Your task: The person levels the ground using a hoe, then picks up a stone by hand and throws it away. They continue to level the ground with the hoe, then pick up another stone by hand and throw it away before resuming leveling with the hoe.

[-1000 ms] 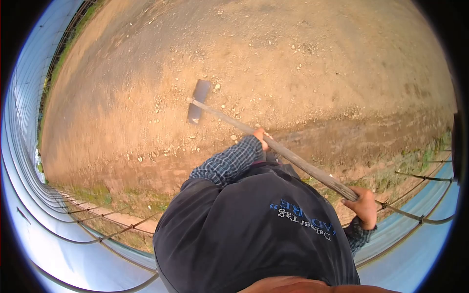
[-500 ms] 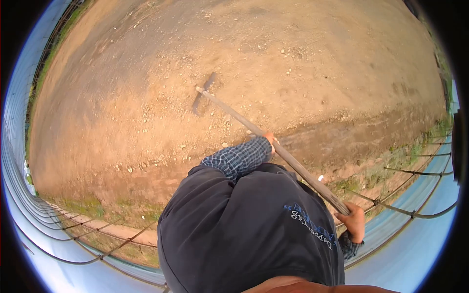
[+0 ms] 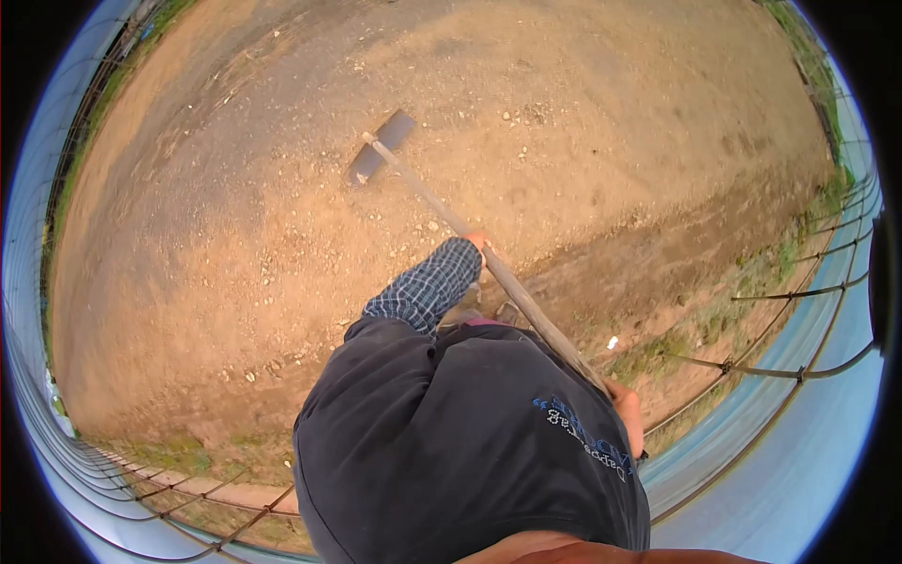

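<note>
A hoe with a long wooden handle (image 3: 427, 195) and a wide dark metal blade (image 3: 395, 131) slants across the view from my right side out to the bare ground ahead. Partway along the shaft, my left hand (image 3: 478, 246) is closed around the wood, its arm in a checked sleeve (image 3: 425, 287). My right hand (image 3: 628, 415) grips the near end of the handle beside my torso, its fingers partly hidden by the dark shirt (image 3: 470, 442). The blade's broad face shows, right over the soil with pebbles around it.
Brown soil (image 3: 235, 282) scattered with small stones spreads ahead. Metal frame bars (image 3: 780, 372) and blue sheeting (image 3: 817, 404) curve along the right and behind me. Weeds (image 3: 752, 273) grow along the edge, and a small white scrap (image 3: 613, 342) lies on the ground.
The hoe has moved forward and left, and its blade has turned to show more of its face. My left hand moved forward with it; my right hand came in closer to my torso.
</note>
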`<state>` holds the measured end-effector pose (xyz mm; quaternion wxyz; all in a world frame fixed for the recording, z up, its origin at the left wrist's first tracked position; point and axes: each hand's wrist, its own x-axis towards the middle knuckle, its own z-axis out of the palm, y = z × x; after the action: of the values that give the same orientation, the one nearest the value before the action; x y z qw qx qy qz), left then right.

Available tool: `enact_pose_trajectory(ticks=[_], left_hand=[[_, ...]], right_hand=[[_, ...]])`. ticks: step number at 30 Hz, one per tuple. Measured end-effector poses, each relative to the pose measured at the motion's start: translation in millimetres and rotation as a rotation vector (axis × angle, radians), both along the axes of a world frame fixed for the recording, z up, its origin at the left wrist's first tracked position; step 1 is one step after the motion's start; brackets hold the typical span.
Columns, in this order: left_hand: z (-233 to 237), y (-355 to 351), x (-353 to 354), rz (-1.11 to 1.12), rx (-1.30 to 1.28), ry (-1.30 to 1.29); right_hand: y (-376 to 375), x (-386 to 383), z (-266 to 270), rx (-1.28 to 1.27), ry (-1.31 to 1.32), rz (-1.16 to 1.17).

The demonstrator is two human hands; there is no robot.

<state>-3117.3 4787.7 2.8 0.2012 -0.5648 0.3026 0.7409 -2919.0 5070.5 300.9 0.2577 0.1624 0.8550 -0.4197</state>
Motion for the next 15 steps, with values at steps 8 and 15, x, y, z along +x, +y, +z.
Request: enact_pose_trajectory(ticks=[8, 15], left_hand=[[-139, 52, 38, -0.182, 0.05, -0.074], [60, 158, 110, -0.163, 0.352, -0.152]], right_hand=[[12, 10, 42, 0.082, -0.138, 0.015], [105, 37, 147, 0.16, -0.233, -0.066]])
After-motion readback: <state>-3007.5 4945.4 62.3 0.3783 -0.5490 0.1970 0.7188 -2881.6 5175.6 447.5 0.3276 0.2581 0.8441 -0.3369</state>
